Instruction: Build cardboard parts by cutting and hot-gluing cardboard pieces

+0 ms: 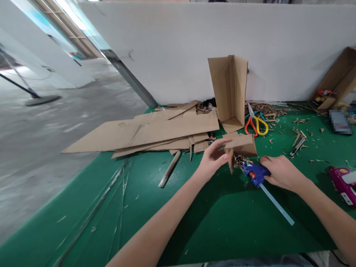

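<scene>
My left hand (213, 157) pinches a small folded cardboard piece (241, 145) and holds it just above the green table (139, 207). My right hand (280, 171) is wrapped round a blue glue gun (254, 172), whose nozzle points at the underside of that piece. A clear glue stick (276, 204) juts out of the gun's back toward me. Both hands are closed on what they hold.
Flat cardboard sheets (147, 131) lie at the left-centre and an upright folded cardboard box (228, 91) stands against the white wall. Orange-and-yellow scissors (256, 124), cardboard scraps, a utility knife (297, 147) and a pink glue gun (343, 184) lie to the right. An open box (333, 83) leans far right.
</scene>
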A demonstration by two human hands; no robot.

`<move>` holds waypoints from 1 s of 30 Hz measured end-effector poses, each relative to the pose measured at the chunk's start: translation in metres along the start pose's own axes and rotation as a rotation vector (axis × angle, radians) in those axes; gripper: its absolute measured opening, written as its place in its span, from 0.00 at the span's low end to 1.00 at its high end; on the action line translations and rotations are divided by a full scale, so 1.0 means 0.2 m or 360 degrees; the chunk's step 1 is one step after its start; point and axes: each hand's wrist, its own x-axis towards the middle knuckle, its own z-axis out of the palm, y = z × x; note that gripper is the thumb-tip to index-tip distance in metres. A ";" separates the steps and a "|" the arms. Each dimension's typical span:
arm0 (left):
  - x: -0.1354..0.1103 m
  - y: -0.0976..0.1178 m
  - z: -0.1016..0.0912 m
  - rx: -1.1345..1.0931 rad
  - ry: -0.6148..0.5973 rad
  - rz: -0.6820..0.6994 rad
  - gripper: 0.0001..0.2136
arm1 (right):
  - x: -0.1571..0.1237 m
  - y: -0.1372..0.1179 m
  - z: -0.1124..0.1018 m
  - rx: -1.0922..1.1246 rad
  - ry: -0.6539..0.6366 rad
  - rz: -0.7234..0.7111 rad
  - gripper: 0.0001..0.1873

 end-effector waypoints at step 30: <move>0.00 0.00 0.00 -0.0077 0.0245 -0.0034 0.26 | 0.00 0.00 -0.01 0.0049 -0.0002 -0.0048 0.09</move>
